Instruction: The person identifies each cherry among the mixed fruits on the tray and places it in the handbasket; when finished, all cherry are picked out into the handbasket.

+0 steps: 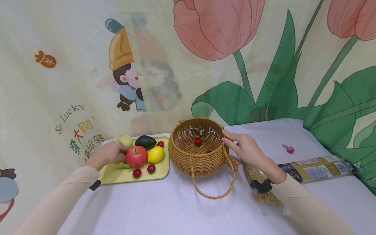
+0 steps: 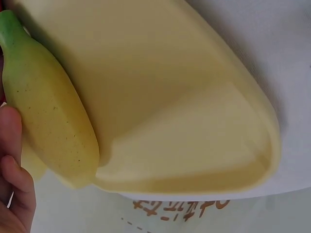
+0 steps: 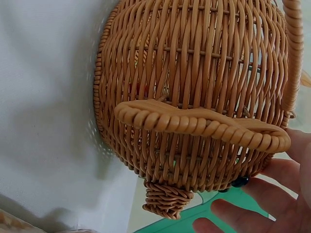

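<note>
Upright wicker basket [image 1: 182,160], handle [image 1: 215,197] lowered

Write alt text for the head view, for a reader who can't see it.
A person's left hand is beside a red apple on a yellow tray, while the right hand touches a wicker basket with small red fruit inside. A lemon and an avocado share the tray; a clear bag, a packet and a lollipop lie right of the basket.

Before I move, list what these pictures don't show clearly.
Left wrist view: most of the left hand, cut off by the left edge.
Head view: most of the nearer red piece in the basket, hidden by its front rim.
Head view: print on the package, too small.
Head view: part of the clear bag, covered by the right forearm.
</note>
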`<state>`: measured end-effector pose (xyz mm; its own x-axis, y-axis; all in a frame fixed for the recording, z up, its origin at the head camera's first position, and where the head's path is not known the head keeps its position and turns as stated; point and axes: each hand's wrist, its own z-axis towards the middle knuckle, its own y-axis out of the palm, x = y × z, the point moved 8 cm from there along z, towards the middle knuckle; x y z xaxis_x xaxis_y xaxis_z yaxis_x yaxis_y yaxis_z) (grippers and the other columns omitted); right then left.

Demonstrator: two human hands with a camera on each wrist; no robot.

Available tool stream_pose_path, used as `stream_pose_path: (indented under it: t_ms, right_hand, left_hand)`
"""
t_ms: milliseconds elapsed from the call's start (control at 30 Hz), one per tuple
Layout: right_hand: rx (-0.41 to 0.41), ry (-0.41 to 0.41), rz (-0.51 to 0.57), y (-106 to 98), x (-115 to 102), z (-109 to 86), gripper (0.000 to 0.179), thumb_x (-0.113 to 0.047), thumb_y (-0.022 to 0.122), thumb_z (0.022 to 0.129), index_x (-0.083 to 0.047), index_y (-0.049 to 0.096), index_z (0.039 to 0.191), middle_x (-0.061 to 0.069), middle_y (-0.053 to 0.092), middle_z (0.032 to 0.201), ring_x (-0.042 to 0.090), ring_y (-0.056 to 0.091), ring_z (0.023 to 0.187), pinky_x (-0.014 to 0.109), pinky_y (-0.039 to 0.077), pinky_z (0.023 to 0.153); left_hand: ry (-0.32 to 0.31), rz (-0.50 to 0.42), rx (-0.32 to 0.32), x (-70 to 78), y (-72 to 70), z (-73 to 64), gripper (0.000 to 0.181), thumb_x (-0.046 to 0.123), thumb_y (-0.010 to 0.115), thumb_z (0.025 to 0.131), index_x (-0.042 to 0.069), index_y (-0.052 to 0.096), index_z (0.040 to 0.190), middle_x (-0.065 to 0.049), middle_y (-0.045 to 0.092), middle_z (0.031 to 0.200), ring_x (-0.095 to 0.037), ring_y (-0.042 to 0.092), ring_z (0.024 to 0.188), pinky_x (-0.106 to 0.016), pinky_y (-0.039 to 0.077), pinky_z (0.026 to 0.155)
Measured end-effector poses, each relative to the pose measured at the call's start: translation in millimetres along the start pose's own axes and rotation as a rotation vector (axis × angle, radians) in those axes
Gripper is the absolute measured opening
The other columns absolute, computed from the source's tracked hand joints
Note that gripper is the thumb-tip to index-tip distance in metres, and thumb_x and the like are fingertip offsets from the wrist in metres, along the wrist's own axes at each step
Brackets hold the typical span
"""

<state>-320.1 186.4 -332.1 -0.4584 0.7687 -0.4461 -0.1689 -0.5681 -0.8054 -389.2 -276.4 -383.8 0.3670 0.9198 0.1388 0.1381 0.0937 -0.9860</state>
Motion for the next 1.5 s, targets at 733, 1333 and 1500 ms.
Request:
stream_pose_path:
  t_ms: [733, 1333, 1500]
  right_hand:
    - [0.003, 0.004, 0.014, 0, -1, -1.1, 0.048, -0.032, 0.059, 0.105, -0.005, 0.055, 0.145, 0.015, 0.056, 0.148, 0.038, 0.069, 0.116, 0.045, 0.061, 0.080]
    - [0.006, 0.007, 0.022, 0, 0, -1.3, 0.048, -0.032, 0.059, 0.105, -0.005, 0.055, 0.145, 0.016, 0.056, 0.147, 0.039, 0.067, 0.120, 0.047, 0.061, 0.083]
    - [0.009, 0.005, 0.024, 1, 1, -1.3, 0.049, -0.032, 0.059, 0.105, -0.005, 0.055, 0.145, 0.016, 0.056, 0.147, 0.040, 0.066, 0.122, 0.048, 0.061, 0.084]
  left_hand:
    - [0.072, -0.011, 0.094, -2.3, -5.7, -9.7, 0.025, 0.019, 0.083, 0.083, 0.015, 0.082, 0.108, -0.003, 0.081, 0.097, -0.017, 0.065, 0.082, -0.035, 0.050, 0.072]
    - [0.067, -0.086, 0.123, -4.5, -25.0, -26.8, 0.030, 0.024, 0.084, 0.084, 0.013, 0.081, 0.112, 0.000, 0.081, 0.096, -0.025, 0.069, 0.093, -0.033, 0.050, 0.077]
    - [0.034, -0.110, 0.098, -6.0, -26.6, -30.8, 0.032, 0.020, 0.082, 0.086, 0.009, 0.079, 0.116, -0.003, 0.081, 0.099, -0.025, 0.068, 0.095, -0.030, 0.049, 0.075]
